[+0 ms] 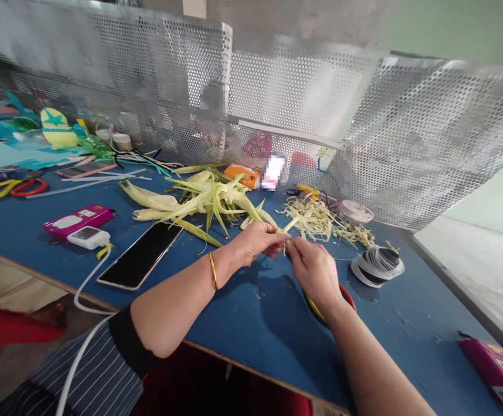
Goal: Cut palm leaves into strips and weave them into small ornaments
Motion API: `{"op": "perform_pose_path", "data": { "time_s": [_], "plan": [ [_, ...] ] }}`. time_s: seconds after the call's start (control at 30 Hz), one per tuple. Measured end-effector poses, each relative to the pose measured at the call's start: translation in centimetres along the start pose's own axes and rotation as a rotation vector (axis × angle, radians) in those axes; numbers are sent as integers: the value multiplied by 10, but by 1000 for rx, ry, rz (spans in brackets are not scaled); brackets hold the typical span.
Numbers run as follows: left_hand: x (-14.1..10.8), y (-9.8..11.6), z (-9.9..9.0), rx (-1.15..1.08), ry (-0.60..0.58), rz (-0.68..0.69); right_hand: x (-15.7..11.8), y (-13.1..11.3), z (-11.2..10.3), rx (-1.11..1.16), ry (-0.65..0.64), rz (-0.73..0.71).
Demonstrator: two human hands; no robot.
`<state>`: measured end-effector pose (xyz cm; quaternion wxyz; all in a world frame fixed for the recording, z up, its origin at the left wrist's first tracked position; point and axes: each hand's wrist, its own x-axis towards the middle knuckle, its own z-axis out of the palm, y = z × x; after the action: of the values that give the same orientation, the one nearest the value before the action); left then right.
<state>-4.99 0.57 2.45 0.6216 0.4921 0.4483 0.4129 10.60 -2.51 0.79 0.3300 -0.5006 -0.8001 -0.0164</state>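
Above the blue table, my left hand (257, 240) pinches a pale corn husk strip (292, 224) between its fingertips. Close beside it, my right hand (314, 268) is closed on the lower part of the same strip; the fingers hide most of the grip. A pile of corn husks (208, 199) lies just beyond my left hand. Shredded husk bits (309, 216) are heaped behind my right hand. To the right sits a black and white spool of thread (377, 267), with a thin thread running toward my hands. Red and yellow handles (347, 296) show partly under my right wrist.
A smartphone (141, 257) and a magenta box (79, 221) with a white device (88, 237) on a cable lie left. Scissors (11, 188) and craft pieces (56, 128) are farther left. A perforated metal screen (286, 86) borders the back. Another magenta box (496, 367) lies right.
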Motion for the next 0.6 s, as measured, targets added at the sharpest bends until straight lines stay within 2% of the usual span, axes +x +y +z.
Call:
{"op": "perform_pose_path", "data": {
  "time_s": [0.13, 0.27, 0.33, 0.47, 0.53, 0.6],
  "plan": [
    [1, 1, -1, -1, -38, 30, 0, -2, -7, 171, -59, 76],
    [0, 3, -1, -25, -50, 26, 2, -5, -13, 260, -47, -20],
    [-1, 4, -2, -36, -39, 18, 3, -4, -14, 285, -57, -12],
    [-2, 5, -5, -76, -94, -14, 7, 6, -12, 435, -169, 253],
    [-3, 7, -6, -86, -136, -32, 10, 11, -9, 634, -224, 421],
    [-4, 8, -5, -82, -155, -49, 12, 16, -7, 880, -223, 571]
  ]
}}
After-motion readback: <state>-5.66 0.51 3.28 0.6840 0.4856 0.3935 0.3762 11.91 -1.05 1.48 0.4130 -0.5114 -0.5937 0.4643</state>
